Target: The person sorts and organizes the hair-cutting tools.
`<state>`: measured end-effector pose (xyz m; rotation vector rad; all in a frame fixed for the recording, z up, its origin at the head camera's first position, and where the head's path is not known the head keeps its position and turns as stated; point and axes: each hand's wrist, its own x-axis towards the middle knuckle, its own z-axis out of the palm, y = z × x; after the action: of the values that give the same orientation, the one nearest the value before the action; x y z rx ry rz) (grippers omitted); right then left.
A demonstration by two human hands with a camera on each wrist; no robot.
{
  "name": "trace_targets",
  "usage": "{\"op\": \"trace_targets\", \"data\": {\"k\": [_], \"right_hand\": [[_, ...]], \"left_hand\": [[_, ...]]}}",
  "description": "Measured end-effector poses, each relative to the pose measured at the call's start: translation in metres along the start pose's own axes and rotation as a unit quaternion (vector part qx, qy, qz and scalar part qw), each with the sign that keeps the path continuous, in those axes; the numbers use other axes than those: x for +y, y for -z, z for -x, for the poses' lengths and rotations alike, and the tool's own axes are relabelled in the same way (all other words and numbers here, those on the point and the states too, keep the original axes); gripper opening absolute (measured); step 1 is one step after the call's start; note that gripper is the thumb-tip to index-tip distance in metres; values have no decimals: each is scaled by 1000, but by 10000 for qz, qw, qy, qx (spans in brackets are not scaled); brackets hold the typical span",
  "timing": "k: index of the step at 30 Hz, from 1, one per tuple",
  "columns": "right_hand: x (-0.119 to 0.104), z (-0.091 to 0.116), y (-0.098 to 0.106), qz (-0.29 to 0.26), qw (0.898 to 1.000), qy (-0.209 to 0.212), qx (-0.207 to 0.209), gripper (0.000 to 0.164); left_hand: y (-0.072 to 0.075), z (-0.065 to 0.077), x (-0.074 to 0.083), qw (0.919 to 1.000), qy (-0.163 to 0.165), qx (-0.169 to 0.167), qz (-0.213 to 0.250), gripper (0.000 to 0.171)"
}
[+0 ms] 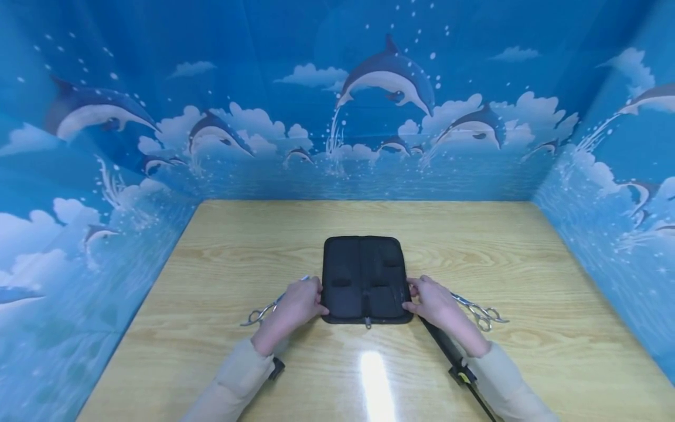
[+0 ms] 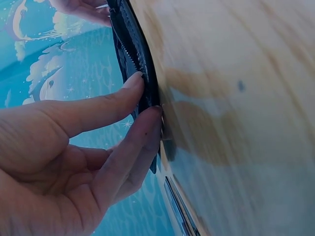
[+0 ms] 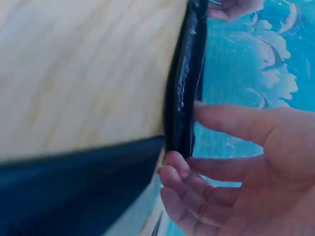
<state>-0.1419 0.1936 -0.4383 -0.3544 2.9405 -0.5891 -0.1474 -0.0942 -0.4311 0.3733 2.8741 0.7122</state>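
A black zip case [image 1: 341,264] lies opened flat on the wooden table, its inner pockets and loops facing up and its zipper pull toward me. My left hand [image 1: 299,302] pinches the case's left edge, thumb on top and fingertips at the underside, as the left wrist view shows. On the opposite edge, my right hand [image 1: 435,302] grips the case near its front corner between thumb and fingers. One pair of scissors [image 1: 255,316] lies beside the left hand, which partly covers it. Another pair of scissors [image 1: 484,316] lies just beyond the right hand, partly hidden by it.
A long black strip [image 1: 442,343] runs from the case's front right corner under my right forearm. The wooden table [image 1: 253,234] is bordered by blue dolphin-print cloth [image 1: 295,176] at the back and sides. Light reflects off the tabletop in front of the case.
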Motion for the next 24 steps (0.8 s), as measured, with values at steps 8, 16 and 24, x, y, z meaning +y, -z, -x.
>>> {"op": "trace_targets", "data": {"k": [8,16,24], "right_hand": [[10,28,15,-44,9990,43,435,58],[16,63,11,362,9976,-325,495,41],[17,68,7,482,9975,-503,113,43]], "left_hand": [[1,1,-1,9999,82,-125,54,43],[7,0,-6,9997,117,-189,52,43],[6,-5,-6,9990,19,-89,428,60]]}}
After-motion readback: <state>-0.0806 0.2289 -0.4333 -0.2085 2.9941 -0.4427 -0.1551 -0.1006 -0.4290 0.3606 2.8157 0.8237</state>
